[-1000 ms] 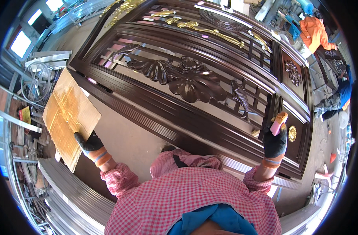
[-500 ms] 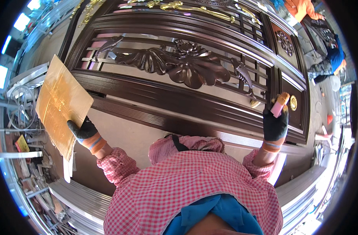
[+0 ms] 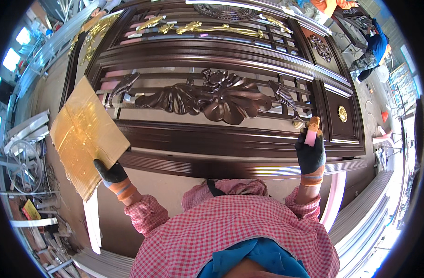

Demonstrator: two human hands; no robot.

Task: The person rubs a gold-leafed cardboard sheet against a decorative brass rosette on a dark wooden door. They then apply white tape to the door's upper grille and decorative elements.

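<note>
My left hand, in a dark glove with an orange cuff, grips the lower edge of a cardboard sheet smeared with gold paint. My right hand, gloved alike, is closed around a pink sponge strip whose upper end is coated gold. That hand is over the near right part of a dark brown metal gate panel, by the tail of a scaly fish ornament. In the panel's middle sits a large brown lotus-leaf ornament, with a second fish ornament at its left.
A gold round medallion decorates the right square panel. Farther up are gold-coloured ornaments. Metal profiles are stacked at the lower right. A wire-spoked wheel stands at left. A person in blue bends at the far right.
My view has shifted, bringing more of the gate's far part into sight. My right hand with the sponge has moved left, away from the gold medallion. The cardboard stays in my left hand.
</note>
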